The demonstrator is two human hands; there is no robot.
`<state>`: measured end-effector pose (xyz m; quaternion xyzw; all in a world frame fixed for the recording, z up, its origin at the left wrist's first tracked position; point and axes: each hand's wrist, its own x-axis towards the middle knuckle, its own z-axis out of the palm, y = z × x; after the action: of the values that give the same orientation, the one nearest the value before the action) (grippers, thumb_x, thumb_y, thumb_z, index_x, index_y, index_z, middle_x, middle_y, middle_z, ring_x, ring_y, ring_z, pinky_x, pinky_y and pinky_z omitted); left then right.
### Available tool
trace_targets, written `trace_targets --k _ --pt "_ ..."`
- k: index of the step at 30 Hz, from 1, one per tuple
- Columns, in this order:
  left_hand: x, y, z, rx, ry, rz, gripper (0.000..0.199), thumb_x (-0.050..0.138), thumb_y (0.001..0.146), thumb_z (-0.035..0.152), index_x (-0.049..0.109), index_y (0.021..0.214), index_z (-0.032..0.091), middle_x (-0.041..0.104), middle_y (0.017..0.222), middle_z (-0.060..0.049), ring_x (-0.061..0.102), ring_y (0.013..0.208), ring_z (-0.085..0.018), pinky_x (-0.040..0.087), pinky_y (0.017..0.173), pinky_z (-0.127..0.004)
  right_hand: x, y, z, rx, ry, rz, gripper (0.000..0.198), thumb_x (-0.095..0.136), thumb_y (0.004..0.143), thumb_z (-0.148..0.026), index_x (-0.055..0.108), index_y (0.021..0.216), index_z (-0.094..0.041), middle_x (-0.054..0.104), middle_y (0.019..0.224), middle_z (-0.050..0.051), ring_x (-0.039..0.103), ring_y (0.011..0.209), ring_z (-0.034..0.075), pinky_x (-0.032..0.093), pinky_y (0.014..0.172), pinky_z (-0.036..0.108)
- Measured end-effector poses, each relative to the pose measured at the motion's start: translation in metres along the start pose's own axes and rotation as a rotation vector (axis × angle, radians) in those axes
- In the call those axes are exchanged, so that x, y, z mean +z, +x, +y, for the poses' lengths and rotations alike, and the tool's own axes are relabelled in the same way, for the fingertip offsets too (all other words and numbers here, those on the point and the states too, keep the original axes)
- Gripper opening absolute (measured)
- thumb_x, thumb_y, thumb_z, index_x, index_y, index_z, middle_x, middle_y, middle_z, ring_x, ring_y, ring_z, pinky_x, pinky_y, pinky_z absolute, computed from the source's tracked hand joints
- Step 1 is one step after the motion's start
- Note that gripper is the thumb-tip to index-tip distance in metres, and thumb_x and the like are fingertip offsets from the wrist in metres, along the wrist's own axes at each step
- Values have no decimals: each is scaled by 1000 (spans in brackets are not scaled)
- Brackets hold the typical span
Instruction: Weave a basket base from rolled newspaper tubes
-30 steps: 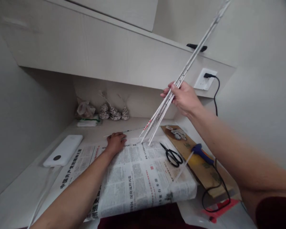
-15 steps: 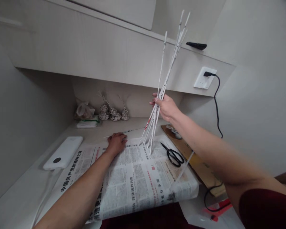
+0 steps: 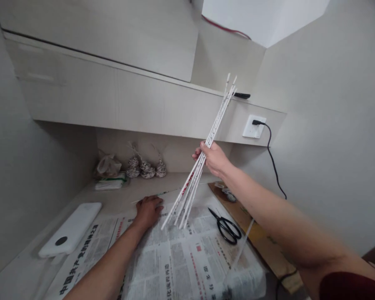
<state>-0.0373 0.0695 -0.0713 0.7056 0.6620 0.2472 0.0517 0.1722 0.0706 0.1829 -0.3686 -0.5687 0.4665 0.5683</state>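
Note:
My right hand (image 3: 215, 158) is closed around a loose bundle of thin rolled newspaper sticks (image 3: 190, 189), held slanting above the desk. The sticks' lower ends fan out over the spread newspaper (image 3: 153, 266), and one carries red print. My left hand (image 3: 148, 211) lies palm down at the newspaper's far edge, holding nothing that I can see. Just beyond its fingers a single paper stick (image 3: 168, 192) rests on the desk. Black-handled scissors (image 3: 227, 228) lie on the newspaper, to the right of the bundle.
Several woven paper pieces (image 3: 147, 168) stand at the back, beside a plastic bag (image 3: 108, 166). A white power bank (image 3: 70, 231) lies at left. Cardboard (image 3: 262, 237) runs along the right, below a socket (image 3: 254, 127) with a black cable. A shelf front (image 3: 137, 108) overhangs the desk.
The bundle in my right hand has tilted further and its sticks have drawn closer together, their lower ends swinging left. My left hand stays in place on the newspaper. The camera view has tipped upward.

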Motion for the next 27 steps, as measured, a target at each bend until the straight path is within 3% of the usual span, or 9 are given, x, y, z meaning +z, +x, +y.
trace_targets --k 6,16,21,27 --pt "1 -1 1 4 -7 22 30 55 86 29 68 113 28 64 127 -6 51 120 -27 30 100 -46 -3 -7 -8 -14 -1 -40 11 61 86 -23 51 87 -20 57 68 -5 63 62 11 49 63 26" --pt "1 0 1 5 -9 12 31 55 86 29 68 114 29 65 126 -6 52 119 -26 30 100 -44 -6 -18 27 -66 44 -77 33 73 72 -43 53 85 -20 60 71 -5 63 65 12 47 70 30" --pt "-3 -1 5 7 -18 5 30 56 85 29 68 113 28 65 126 -7 52 120 -26 30 101 -44 -6 -25 36 -80 25 -79 36 72 72 -47 53 86 -20 60 72 -4 62 64 12 49 73 30" --pt "-6 -2 7 2 -20 4 30 57 84 27 69 112 28 66 124 -6 53 119 -26 30 100 -45 -1 -42 75 -65 -3 -138 43 69 74 -56 51 88 -20 59 75 -3 62 68 14 49 73 31"
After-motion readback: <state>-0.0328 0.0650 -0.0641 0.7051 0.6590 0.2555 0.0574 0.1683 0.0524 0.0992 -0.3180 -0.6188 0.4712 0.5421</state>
